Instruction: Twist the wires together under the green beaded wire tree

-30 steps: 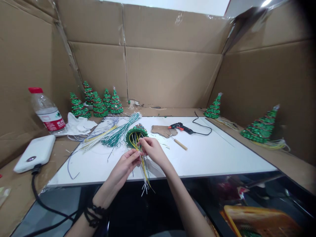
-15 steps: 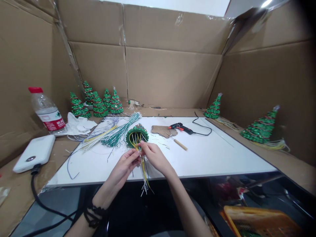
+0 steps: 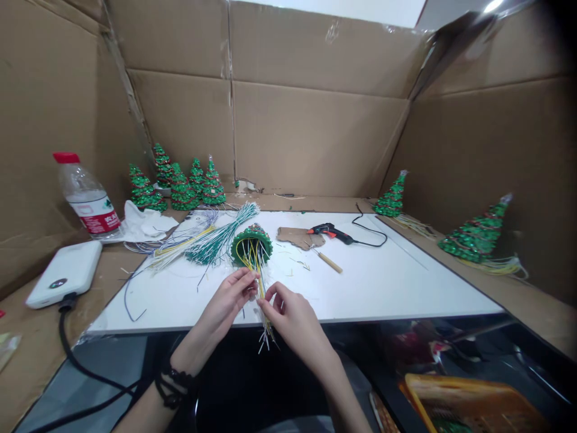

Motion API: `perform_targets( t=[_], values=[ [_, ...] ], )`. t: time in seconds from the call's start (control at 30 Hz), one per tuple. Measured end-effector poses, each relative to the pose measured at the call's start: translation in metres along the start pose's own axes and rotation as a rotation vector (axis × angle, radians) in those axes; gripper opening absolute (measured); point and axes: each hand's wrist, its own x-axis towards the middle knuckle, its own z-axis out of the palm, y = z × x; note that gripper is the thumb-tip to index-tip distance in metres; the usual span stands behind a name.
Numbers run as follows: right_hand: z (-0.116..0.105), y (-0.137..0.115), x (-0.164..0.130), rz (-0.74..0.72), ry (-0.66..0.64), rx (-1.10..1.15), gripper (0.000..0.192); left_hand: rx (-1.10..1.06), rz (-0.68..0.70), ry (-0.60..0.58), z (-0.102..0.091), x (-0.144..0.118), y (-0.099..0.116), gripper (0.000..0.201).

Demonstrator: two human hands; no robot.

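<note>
Head view: my left hand (image 3: 228, 300) and right hand (image 3: 288, 316) both pinch the bundle of thin wires (image 3: 262, 300) trailing from a small green beaded tree (image 3: 251, 243) lying on its side on the white surface (image 3: 383, 282). The wires look light, springy and easily tangled, best gripped close to the base; the beadwork seems fragile. A glue gun (image 3: 329, 231) lies beyond.

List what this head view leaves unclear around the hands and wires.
- Left hand grip on the wires: fingers cover it.
- Inside of the tree: too small.
- Right hand: back faces the camera.
- Bottle label: too small.
</note>
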Motion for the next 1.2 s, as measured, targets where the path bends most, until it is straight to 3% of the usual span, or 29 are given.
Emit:
perform_targets(
  t=[0.13, 0.33, 0.5, 0.87, 1.07, 1.2],
  values=[
    [0.004, 0.005, 0.003, -0.009, -0.046, 0.057, 0.019, -0.009, 0.001, 0.009, 0.000, -0.001, 0.000, 0.019],
    [-0.006, 0.010, 0.011, -0.023, -0.228, 0.557, 0.027, 0.010, -0.003, 0.005, -0.001, 0.001, 0.000, 0.017],
    [-0.011, 0.003, 0.021, -0.007, -0.215, 0.741, 0.028, 0.007, -0.023, 0.023, -0.002, 0.001, 0.000, 0.019],
    [-0.008, 0.000, 0.034, -0.085, -0.101, 0.698, 0.024, -0.032, -0.023, -0.017, -0.003, 0.001, 0.001, 0.015],
    [-0.003, 0.007, 0.031, -0.018, -0.216, 0.641, 0.031, -0.038, -0.025, -0.044, -0.002, 0.001, 0.003, 0.014],
    [-0.001, 0.008, 0.029, -0.024, -0.198, 0.596, 0.036, -0.032, -0.030, -0.033, -0.001, 0.000, 0.004, 0.014]
  ],
)
